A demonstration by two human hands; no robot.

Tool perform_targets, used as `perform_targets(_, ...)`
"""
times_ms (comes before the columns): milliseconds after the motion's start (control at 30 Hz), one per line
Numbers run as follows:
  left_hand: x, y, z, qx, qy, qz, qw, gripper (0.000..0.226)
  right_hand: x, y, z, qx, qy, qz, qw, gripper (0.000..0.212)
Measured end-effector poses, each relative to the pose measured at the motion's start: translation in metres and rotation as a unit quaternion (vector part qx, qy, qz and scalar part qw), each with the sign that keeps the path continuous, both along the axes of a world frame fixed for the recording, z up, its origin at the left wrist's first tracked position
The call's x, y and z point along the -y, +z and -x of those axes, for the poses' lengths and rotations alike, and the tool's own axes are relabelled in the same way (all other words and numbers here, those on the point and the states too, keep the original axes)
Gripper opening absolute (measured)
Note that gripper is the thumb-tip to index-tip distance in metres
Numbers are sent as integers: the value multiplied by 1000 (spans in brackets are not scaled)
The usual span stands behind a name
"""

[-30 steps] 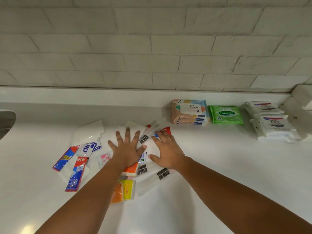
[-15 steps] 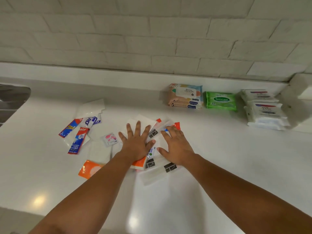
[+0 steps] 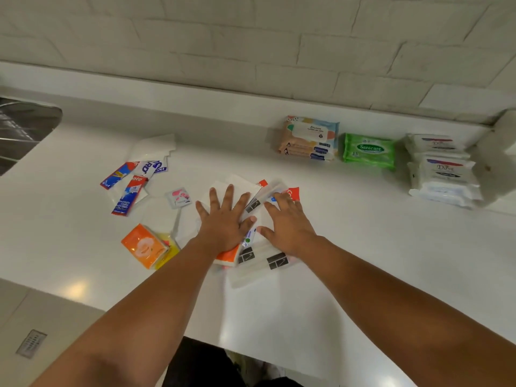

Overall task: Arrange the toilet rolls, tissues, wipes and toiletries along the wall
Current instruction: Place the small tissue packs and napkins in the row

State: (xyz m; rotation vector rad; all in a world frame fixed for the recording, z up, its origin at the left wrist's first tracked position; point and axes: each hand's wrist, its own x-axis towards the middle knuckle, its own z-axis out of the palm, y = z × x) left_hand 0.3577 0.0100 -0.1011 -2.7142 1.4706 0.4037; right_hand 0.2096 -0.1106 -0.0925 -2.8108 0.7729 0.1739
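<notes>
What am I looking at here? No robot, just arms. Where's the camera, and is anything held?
There is no machine. A person works with bare hands, and one wide-angle camera worn on the head films them, looking forward and down. That is why the arms come in from the bottom edge. All the pictures are this same view.

The left hand and right hand lie flat with straight fingers, pressing on a pile of sachets on a white counter. Nothing is gripped.

Left of the pile lie toothpaste sachets and an orange tissue pack. By the wall sit wipes: a pastel pack, a green pack and a white stack. A sink shows at far left.
</notes>
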Motion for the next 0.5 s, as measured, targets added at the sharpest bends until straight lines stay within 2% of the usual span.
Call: perform_targets(500, -2, -1, -1, 11, 4, -1, 1000, 74, -1, -8, -5, 22, -11, -25, 999, 76)
